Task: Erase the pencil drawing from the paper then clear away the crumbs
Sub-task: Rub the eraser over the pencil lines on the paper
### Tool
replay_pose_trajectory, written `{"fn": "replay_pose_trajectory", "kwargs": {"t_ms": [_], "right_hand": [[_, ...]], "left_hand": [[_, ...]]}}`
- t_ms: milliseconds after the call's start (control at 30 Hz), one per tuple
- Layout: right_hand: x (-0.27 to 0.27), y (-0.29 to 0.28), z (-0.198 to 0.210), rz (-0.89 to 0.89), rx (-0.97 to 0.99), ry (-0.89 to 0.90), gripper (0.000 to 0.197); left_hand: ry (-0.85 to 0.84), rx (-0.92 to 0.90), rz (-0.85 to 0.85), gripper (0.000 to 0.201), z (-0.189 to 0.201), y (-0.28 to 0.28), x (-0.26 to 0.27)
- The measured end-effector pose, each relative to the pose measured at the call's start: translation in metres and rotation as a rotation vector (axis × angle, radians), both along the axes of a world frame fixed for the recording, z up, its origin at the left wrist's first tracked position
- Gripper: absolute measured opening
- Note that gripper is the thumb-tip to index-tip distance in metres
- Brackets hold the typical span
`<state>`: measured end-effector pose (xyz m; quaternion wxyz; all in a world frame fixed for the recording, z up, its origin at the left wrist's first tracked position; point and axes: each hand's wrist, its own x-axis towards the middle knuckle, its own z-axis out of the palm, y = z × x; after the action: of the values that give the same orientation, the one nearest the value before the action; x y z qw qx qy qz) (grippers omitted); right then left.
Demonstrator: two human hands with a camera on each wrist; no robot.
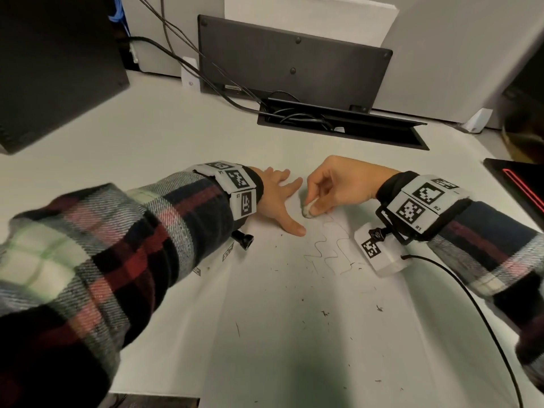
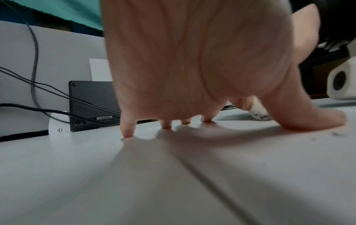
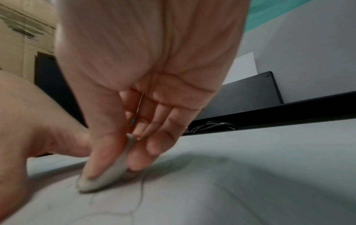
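Centrally, on the white desk (image 1: 176,136), lies a sheet of paper (image 1: 294,334) bearing a faint wavy pencil drawing (image 1: 329,245). Right hand (image 1: 332,184): thumb and fingers curled, pinching a small greyish eraser (image 1: 308,211) whose lower edge touches the paper at the far end of the drawing. Seen from the right wrist, the eraser (image 3: 108,175) sits between the thumb and the fingertips (image 3: 134,158), flat and tilted, with pencil lines running just beside it. Left hand (image 1: 276,198): spread wide and flat, fingers straight, pressing on the paper just left of the eraser; the thumb tip lies near the drawing. From the left wrist, the fingertips (image 2: 127,129) touch the surface and the thumb lies along it, with the eraser (image 2: 258,113) showing beyond. Dark crumbs (image 1: 379,309) are scattered over the near and middle parts of the paper. Far side: a black panel (image 1: 294,54) standing upright, cables (image 1: 188,60) leading into a black cable tray (image 1: 353,128). Both forearms wear plaid sleeves (image 1: 117,245) and marker-covered wristbands (image 1: 235,184).
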<state>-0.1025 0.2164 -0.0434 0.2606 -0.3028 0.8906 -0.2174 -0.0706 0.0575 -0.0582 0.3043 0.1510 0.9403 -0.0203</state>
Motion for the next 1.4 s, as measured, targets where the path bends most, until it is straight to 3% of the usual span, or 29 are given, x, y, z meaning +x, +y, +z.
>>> {"fn": "replay_pose_trajectory", "kwargs": {"t_ms": [133, 267, 433, 567, 733, 900, 1067, 1133, 1300, 1400], "right_hand": [[-0.010, -0.004, -0.001, -0.029, 0.085, 0.333, 0.009], [-0.001, -0.002, -0.001, 0.001, 0.031, 0.092, 0.006], [-0.012, -0.005, -0.001, -0.020, 0.068, 0.277, 0.006], [0.002, -0.002, -0.001, 0.033, 0.027, 0.057, 0.006], [-0.011, -0.005, -0.001, 0.025, 0.095, 0.300, 0.005], [0.007, 0.006, 0.000, 0.042, 0.075, 0.041, 0.005], [-0.008, -0.002, 0.000, 0.040, 0.085, 0.267, 0.006], [-0.008, -0.001, 0.000, 0.022, 0.093, 0.262, 0.004], [0.010, 0.011, 0.001, 0.055, 0.064, 0.038, 0.005], [0.000, 0.002, 0.001, 0.069, 0.082, 0.195, 0.006]], "left_hand": [[0.004, -0.004, 0.004, 0.108, 0.002, 0.001, 0.001], [-0.006, -0.014, 0.015, 0.108, 0.003, 0.002, 0.000], [0.002, -0.021, 0.007, 0.108, 0.004, 0.003, 0.000], [-0.007, -0.025, 0.013, 0.108, 0.004, 0.002, -0.001], [0.005, -0.029, 0.004, 0.107, 0.005, 0.004, 0.001], [0.016, -0.039, -0.002, 0.108, 0.004, 0.004, 0.000], [0.031, -0.054, -0.018, 0.107, 0.005, 0.005, 0.001], [0.030, -0.050, -0.013, 0.107, 0.005, 0.004, 0.001], [0.029, -0.066, -0.014, 0.108, 0.005, 0.005, 0.000], [0.028, -0.074, -0.021, 0.108, 0.006, 0.006, 0.000]]}}
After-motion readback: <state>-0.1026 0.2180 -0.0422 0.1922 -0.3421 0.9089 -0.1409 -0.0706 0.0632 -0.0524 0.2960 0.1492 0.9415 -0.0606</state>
